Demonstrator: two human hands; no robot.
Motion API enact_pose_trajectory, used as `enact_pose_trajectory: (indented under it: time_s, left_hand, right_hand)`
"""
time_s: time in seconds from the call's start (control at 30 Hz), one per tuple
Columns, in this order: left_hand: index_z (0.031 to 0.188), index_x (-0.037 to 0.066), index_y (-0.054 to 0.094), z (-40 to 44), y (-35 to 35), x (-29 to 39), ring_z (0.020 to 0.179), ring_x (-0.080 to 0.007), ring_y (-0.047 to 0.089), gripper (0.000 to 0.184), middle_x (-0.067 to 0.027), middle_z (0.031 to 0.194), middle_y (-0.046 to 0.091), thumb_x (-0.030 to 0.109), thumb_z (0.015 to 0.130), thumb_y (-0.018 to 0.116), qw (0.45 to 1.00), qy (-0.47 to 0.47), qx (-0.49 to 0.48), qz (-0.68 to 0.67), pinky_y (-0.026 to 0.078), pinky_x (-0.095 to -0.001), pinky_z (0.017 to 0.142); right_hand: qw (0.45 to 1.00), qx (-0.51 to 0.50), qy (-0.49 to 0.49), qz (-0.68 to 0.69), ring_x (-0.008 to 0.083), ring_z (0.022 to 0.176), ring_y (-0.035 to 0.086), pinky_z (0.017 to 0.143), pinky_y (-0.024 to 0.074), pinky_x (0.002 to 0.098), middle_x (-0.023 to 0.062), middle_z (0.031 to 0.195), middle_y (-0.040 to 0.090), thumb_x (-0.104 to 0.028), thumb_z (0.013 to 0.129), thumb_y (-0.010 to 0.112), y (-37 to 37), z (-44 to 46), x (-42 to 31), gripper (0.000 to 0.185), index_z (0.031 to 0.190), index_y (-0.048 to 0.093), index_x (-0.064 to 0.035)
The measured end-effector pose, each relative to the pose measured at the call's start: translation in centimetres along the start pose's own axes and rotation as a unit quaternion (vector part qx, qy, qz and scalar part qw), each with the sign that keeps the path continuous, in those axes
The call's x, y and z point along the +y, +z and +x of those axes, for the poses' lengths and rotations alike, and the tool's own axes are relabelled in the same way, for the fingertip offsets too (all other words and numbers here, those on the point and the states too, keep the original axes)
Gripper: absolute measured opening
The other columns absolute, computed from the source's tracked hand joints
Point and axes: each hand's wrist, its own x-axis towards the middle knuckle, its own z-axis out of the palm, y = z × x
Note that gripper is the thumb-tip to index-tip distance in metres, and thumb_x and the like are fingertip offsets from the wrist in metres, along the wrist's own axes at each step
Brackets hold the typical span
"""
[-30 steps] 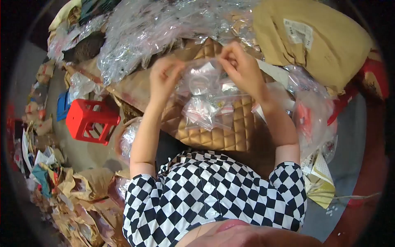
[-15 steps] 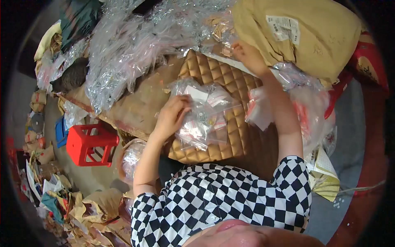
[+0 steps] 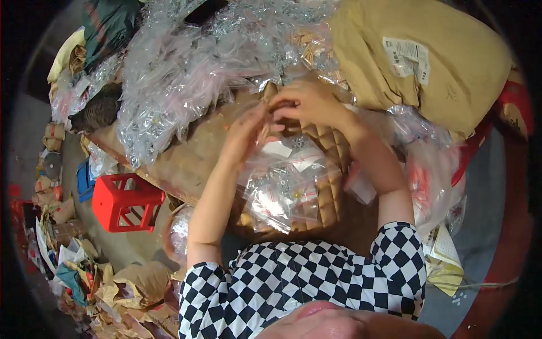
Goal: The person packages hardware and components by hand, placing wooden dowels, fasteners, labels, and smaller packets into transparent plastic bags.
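Note:
My left hand (image 3: 247,133) and my right hand (image 3: 310,104) meet above the far part of a quilted gold-brown pad (image 3: 330,138). Their fingers are bent toward each other, closed around something too small or too hidden to make out. Just below them, a pile of clear zip bags (image 3: 288,186) with red seal lines lies on the pad, holding small metal parts. A white slip (image 3: 278,149) shows at the top of that pile. Small tan pieces (image 3: 307,45) lie beyond my right hand.
A large heap of clear bags with metal parts (image 3: 169,79) covers the far left. A big tan sack (image 3: 423,62) stands far right, with more plastic bags (image 3: 429,164) below it. A red stool (image 3: 127,202) and a cat (image 3: 99,110) are at left.
My right hand has come back from beside the small tan pieces toward the middle. My left hand has lifted off the zip bags and moved up to meet it.

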Motion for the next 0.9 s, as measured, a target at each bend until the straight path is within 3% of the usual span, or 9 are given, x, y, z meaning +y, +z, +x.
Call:
enact_pose_trajectory:
  time_s: [0.07, 0.13, 0.23, 0.47, 0.57, 0.63, 0.73, 0.77, 0.9]
  left_hand:
    - [0.128, 0.0, 0.051, 0.0, -0.4, -0.3, 0.098, -0.0273, 0.068, 0.038, -0.0165, 0.111, 0.066, 0.027, 0.1, 0.052, 0.996, 0.002, -0.007, 0.09, 0.056, -0.0345, 0.079]
    - [0.121, -0.002, 0.053, -0.8, -0.6, -0.7, 0.088, -0.0245, 0.07, 0.034, -0.0168, 0.106, 0.068, 0.024, 0.099, 0.053, 0.995, 0.025, 0.025, 0.09, 0.058, -0.035, 0.071]
    - [0.122, 0.0, 0.054, -2.4, -0.5, -0.7, 0.091, -0.0228, 0.068, 0.031, -0.0149, 0.106, 0.068, 0.021, 0.1, 0.054, 1.0, 0.026, -0.003, -0.013, 0.056, -0.0301, 0.073]
    - [0.109, 0.002, 0.065, -4.1, -1.6, -1.2, 0.101, -0.02, 0.065, 0.02, -0.0139, 0.115, 0.065, 0.017, 0.095, 0.061, 0.978, 0.081, 0.031, 0.191, 0.053, -0.0318, 0.083]
    - [0.1, 0.001, 0.069, -4.5, 0.5, -0.1, 0.113, -0.0181, 0.059, 0.016, -0.0143, 0.132, 0.054, 0.014, 0.091, 0.067, 0.898, 0.243, -0.013, 0.367, 0.049, -0.0337, 0.09]
    - [0.098, 0.008, 0.074, -4.9, 2.2, 0.4, 0.119, -0.0231, 0.053, 0.012, -0.0141, 0.142, 0.047, 0.009, 0.087, 0.07, 0.701, 0.415, 0.032, 0.578, 0.043, -0.036, 0.098]
    - [0.098, 0.008, 0.075, -6.1, 4.0, -0.7, 0.111, -0.0241, 0.059, 0.015, -0.0141, 0.132, 0.058, 0.006, 0.084, 0.07, 0.804, 0.36, -0.032, 0.471, 0.046, -0.0343, 0.094]
    - [0.1, 0.007, 0.075, -6.9, 3.2, -1.3, 0.102, -0.0217, 0.064, 0.019, -0.0126, 0.11, 0.069, 0.0, 0.084, 0.067, 0.886, 0.178, -0.034, 0.427, 0.049, -0.0308, 0.088]
    - [0.095, 0.004, 0.075, -10.3, 4.0, -1.5, 0.096, -0.0154, 0.065, 0.014, -0.0086, 0.091, 0.073, -0.002, 0.085, 0.067, 0.847, 0.228, -0.055, 0.478, 0.05, -0.0264, 0.083]
  right_hand:
    - [0.999, -0.037, 0.033, 0.015, 0.0244, 0.084, 0.065, 0.074, 0.0523, 0.0376, 0.0075, 0.098, 0.068, -0.021, 0.086, 0.067, 0.7, 0.6, 2.0, 0.021, 0.104, 0.07, -0.0109]
    - [0.968, 0.199, 0.008, -0.155, 0.0276, 0.087, 0.065, 0.077, 0.0515, 0.04, 0.0092, 0.1, 0.068, -0.02, 0.085, 0.065, 4.0, 1.5, 9.8, 0.02, 0.102, 0.071, -0.0107]
    - [0.948, 0.148, 0.012, -0.282, 0.0333, 0.088, 0.064, 0.078, 0.0506, 0.0429, 0.012, 0.097, 0.068, -0.018, 0.084, 0.063, 6.7, 0.6, 14.9, 0.026, 0.108, 0.069, -0.0123]
    - [0.961, 0.173, 0.186, -0.109, 0.0376, 0.082, 0.063, 0.072, 0.0495, 0.0455, 0.0165, 0.083, 0.067, -0.023, 0.089, 0.058, 2.4, 1.7, 13.9, 0.024, 0.108, 0.061, -0.0091]
    - [0.97, 0.149, 0.166, -0.095, 0.0374, 0.082, 0.066, 0.069, 0.0507, 0.0491, 0.0142, 0.091, 0.069, -0.028, 0.092, 0.053, -0.6, 0.7, 6.0, 0.02, 0.101, 0.064, -0.0138]
    - [0.987, 0.112, 0.095, -0.07, 0.0365, 0.081, 0.066, 0.068, 0.0508, 0.0473, 0.0129, 0.092, 0.069, -0.027, 0.093, 0.053, -1.7, -1.5, -0.3, 0.019, 0.103, 0.064, -0.0142]
    - [0.995, 0.062, -0.025, 0.069, 0.0319, 0.08, 0.066, 0.069, 0.0509, 0.0391, 0.0124, 0.09, 0.068, -0.024, 0.094, 0.059, -3.1, -6.2, -7.7, 0.019, 0.107, 0.064, -0.011]
    - [0.996, 0.068, -0.009, 0.064, 0.0319, 0.08, 0.066, 0.069, 0.0509, 0.0391, 0.0124, 0.09, 0.068, -0.024, 0.094, 0.059, -3.9, -7.6, -8.4, 0.019, 0.107, 0.064, -0.011]
    - [0.986, 0.072, 0.11, 0.105, 0.0276, 0.082, 0.067, 0.072, 0.0508, 0.0358, 0.0093, 0.09, 0.069, -0.022, 0.091, 0.062, -7.8, -13.2, -7.8, 0.017, 0.104, 0.069, -0.0117]
